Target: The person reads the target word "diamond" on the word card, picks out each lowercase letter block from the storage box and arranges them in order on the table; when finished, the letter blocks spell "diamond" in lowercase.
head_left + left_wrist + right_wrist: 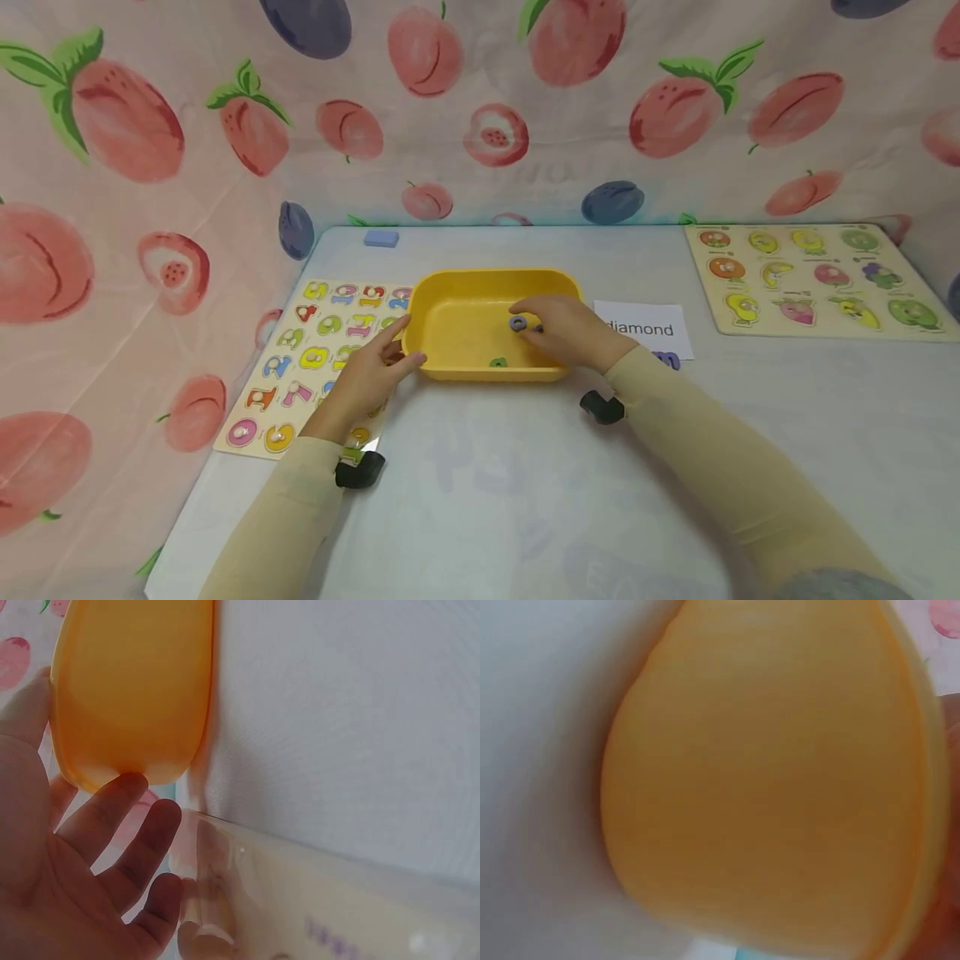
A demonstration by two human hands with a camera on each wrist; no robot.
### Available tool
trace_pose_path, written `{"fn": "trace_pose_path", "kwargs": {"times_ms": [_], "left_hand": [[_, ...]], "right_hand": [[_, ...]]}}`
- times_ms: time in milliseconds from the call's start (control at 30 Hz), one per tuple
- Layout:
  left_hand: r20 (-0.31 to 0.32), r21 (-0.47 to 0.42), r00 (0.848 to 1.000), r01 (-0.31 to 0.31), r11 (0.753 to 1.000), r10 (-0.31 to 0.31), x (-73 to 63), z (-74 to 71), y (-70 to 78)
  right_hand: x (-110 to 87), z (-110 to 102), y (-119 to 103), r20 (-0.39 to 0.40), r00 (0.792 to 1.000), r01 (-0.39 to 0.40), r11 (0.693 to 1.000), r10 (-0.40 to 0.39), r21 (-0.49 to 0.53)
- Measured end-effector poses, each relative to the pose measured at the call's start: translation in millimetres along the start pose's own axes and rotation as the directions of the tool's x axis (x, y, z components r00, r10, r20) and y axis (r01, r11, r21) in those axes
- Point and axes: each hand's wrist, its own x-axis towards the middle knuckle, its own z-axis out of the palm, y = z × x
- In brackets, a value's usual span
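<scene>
A yellow plastic tray (pixel 457 333) stands in the middle of the table. My left hand (pixel 371 371) holds its left end, thumb by the front corner and fingers along the outer wall; the left wrist view shows fingertips (pixel 131 784) against it. Over the tray's right half, my right hand (pixel 562 325) pinches a small purple ring-shaped letter (pixel 517 323) between thumb and index finger. Another purple bit (pixel 538 329) shows by the thumb, mostly hidden. A green letter piece (pixel 498 362) lies near the tray's front wall. In the right wrist view the tray wall (pixel 765 787) hides most of the hand.
A number puzzle board (pixel 307 375) lies under my left arm. Right of the tray is a card reading "diamond" (pixel 652 329), with a purple letter m (pixel 666 360) below, both partly covered. A fruit puzzle board (pixel 817 283) and a blue block (pixel 381 239) lie farther back.
</scene>
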Motion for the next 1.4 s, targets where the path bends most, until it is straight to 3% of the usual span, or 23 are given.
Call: {"fn": "trace_pose_path", "kwargs": {"times_ms": [267,833,1200,1400], "left_hand": [[-0.001,-0.008,1.0,-0.016,1.0,0.016,-1.0,0.6,0.4],[-0.003,0.001,1.0,-0.004,1.0,0.004,0.1,0.0,-0.1],[-0.006,-0.003,1.0,0.017,1.0,-0.017,1.2,0.4,1.1],[-0.001,0.009,1.0,0.01,1.0,-0.01,1.2,1.0,1.2]], "right_hand": [[7.1,6.1,0.0,0.05,0.996,-0.078,0.997,0.078,0.008],[12.9,9.9,2.0,0.133,0.983,-0.121,0.991,0.128,-0.06],[19.2,9.6,0.1,0.218,0.948,-0.201,0.967,0.232,-0.156],[18.7,12.2,-0.5,0.225,0.942,-0.216,0.962,0.251,-0.169]]}}
